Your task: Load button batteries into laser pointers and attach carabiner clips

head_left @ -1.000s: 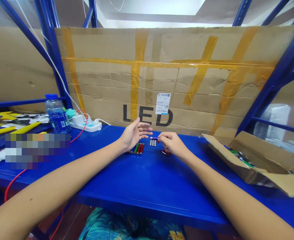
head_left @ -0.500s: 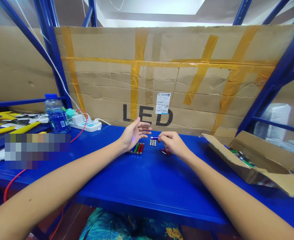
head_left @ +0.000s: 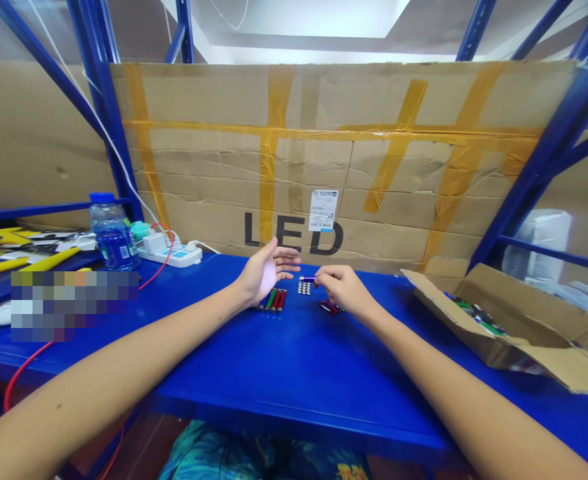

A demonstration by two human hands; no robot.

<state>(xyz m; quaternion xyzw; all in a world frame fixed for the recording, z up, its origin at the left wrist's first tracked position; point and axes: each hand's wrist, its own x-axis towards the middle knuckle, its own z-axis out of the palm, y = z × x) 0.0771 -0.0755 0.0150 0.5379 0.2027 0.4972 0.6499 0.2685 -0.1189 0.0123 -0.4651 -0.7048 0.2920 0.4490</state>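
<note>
My right hand (head_left: 344,287) pinches a slim blue mini flashlight (head_left: 307,279) between thumb and fingertips, its silver end pointing left. Facing it, my left hand (head_left: 267,273) is open and empty, palm turned to the right, with a pale glow on the palm. Under the flashlight, small silver button cells (head_left: 304,289) sit in a grid on the blue table. Beside my left wrist lies a row of green, red and dark mini flashlights (head_left: 275,300). A small red and dark looped item (head_left: 329,307) rests below my right hand; its kind is unclear.
On the right, an open cardboard box (head_left: 504,347) holds several more coloured tubes. A bottle of blue liquid (head_left: 113,233) and a white power strip (head_left: 174,255) stand at the back left, with a red cable nearby. A large cardboard sheet (head_left: 214,173) closes off the back.
The glow on my left palm has turned from a small violet patch to a wider, paler one. Both hands keep nearly the same pose; the view has shifted slightly.
</note>
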